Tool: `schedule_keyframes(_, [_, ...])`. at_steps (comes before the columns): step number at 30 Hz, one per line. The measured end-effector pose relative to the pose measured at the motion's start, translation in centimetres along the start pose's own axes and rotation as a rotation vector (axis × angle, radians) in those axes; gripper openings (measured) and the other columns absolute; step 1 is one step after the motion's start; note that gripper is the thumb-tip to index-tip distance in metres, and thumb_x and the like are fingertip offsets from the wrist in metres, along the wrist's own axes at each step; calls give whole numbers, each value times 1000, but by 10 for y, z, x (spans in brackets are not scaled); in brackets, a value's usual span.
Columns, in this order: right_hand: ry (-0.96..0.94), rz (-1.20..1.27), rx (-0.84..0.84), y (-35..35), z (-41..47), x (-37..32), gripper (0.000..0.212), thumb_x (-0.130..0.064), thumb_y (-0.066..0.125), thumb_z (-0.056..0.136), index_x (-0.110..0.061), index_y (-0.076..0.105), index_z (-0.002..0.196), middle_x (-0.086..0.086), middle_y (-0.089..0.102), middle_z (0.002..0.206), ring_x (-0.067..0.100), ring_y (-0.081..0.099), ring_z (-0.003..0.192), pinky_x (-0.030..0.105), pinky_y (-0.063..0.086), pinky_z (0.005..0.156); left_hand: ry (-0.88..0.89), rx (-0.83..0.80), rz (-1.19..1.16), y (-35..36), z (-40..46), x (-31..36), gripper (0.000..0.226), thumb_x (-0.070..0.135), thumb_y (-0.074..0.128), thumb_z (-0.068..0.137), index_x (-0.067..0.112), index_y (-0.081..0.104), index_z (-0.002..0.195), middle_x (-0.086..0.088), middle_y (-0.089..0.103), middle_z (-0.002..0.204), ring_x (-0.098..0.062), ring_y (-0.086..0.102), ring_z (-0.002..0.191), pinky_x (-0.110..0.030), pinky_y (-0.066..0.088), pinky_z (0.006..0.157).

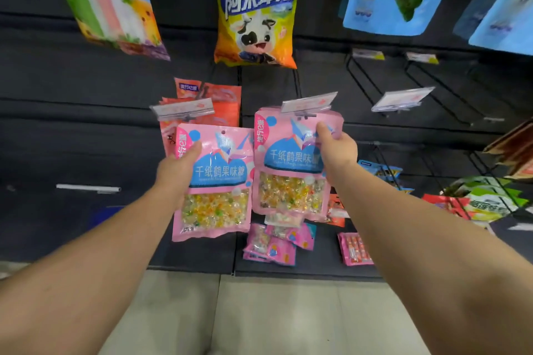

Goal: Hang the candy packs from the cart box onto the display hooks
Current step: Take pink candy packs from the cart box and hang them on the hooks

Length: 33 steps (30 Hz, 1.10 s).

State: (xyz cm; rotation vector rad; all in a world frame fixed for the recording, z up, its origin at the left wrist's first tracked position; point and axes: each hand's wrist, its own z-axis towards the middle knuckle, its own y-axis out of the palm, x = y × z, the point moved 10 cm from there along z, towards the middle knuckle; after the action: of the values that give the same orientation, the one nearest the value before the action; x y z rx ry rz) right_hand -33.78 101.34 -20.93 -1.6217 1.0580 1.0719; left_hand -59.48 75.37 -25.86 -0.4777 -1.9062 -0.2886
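Head view shows one pink candy pack [291,164] at the display hook [305,116], pinched by the right hand [336,150], another pack [215,181] gripped unhung in the left hand [176,170]; cart box unseen.

Dark slatted display wall [72,130] fills far side; pale tiled floor [259,314] near, bare wire hooks [372,78] at right.
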Motion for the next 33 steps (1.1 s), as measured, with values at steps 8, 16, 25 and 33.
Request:
schedule_keyframes(8, [9, 96, 35, -2, 7, 5, 31, -48, 62, 88, -19, 57, 77, 5, 69, 89, 19, 64, 77, 34, 52, 69, -53, 39, -43, -16, -9, -24, 28, 44, 72, 90, 17, 68, 98, -7, 76, 103, -25, 73, 93, -47, 58, 89])
schedule_keyframes(16, [-15, 61, 64, -1, 7, 2, 32, -47, 60, 89, -20, 54, 73, 4, 66, 86, 23, 65, 85, 39, 54, 78, -63, -42, -89, -9, -11, -26, 36, 41, 71, 91, 14, 69, 115, -8, 78, 104, -28, 75, 96, -52, 57, 92])
schedule_keyframes(25, [59, 66, 38, 5, 10, 6, 35, -48, 63, 89, -16, 57, 100, 5, 63, 102, 24, 63, 97, 40, 55, 87, -47, -151, -56, 49, -10, -19, 31, 39, 70, 93, 15, 70, 113, -5, 79, 99, -26, 76, 94, -50, 58, 93])
schedule_keyframes(33, [-32, 182, -5, -14, -1, 8, 30, -48, 62, 91, -19, 55, 85, -1, 65, 85, 13, 62, 74, 33, 50, 73, -45, -295, -66, 124, -23, -13, 39, 43, 73, 89, 13, 70, 112, -10, 78, 103, -29, 76, 97, -57, 55, 96])
